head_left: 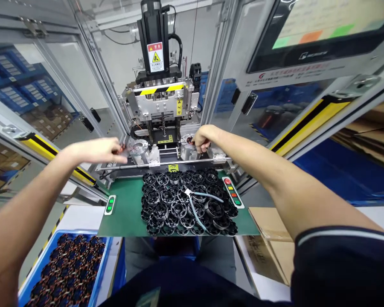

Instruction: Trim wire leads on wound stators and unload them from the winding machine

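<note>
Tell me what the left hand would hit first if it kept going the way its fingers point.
Probably the left round metal fixture on the machine bed: the left hand points rightward at it, fingertips pinching a small part just short of it. Depth is hard to judge.

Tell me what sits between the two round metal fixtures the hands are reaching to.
In the head view, a small silver bracket sits between the left round metal fixture and the right one.

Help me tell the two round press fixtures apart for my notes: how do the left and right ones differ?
The left fixture looks bare and silver on top; the right fixture carries a copper-wound part. The left hand is just beside the left one; the right hand rests on the right one. Both are round metal cylinders.
</note>
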`<state>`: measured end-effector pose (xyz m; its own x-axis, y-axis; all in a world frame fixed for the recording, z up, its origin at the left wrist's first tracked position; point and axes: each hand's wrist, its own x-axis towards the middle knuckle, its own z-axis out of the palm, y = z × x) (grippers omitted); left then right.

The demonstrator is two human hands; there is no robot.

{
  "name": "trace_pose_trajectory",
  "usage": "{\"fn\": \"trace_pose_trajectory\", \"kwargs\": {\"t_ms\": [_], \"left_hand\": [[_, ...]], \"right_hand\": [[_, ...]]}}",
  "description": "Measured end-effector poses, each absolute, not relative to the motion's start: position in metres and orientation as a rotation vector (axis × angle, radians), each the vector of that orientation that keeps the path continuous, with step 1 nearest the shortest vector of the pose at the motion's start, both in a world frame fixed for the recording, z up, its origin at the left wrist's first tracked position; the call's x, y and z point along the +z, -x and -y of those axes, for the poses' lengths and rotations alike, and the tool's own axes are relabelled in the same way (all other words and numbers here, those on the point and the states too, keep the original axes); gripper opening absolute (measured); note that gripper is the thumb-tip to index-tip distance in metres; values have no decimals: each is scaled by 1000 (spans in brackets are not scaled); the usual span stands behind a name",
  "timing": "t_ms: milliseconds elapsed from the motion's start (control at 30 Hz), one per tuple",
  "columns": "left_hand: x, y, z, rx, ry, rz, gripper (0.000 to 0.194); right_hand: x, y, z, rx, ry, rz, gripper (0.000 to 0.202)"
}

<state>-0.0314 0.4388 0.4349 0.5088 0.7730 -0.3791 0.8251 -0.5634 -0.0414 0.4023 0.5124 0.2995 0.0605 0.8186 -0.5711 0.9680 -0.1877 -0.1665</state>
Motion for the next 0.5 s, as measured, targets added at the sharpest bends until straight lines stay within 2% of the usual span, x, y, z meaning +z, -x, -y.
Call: {"fn": "trace_pose_trajectory", "kwargs": {"t_ms": [133, 267, 367, 500], "left_hand": [[321, 65, -348, -595, -2328, -1134, 59], [229, 101, -269, -544, -2089, -1269, 66], [200, 135, -218, -412, -1933, -1414, 68], [188, 173, -163, -229, -1748, -1540, 69]], "right_hand": [[305, -393, -520, -879, -2056, -1614, 33], [317, -390, -516, -852, -2048, -1571, 28], [323, -383, -502, -765, -1996, -1635, 26], [315, -384, -491, -638, -1841, -1845, 35]]}}
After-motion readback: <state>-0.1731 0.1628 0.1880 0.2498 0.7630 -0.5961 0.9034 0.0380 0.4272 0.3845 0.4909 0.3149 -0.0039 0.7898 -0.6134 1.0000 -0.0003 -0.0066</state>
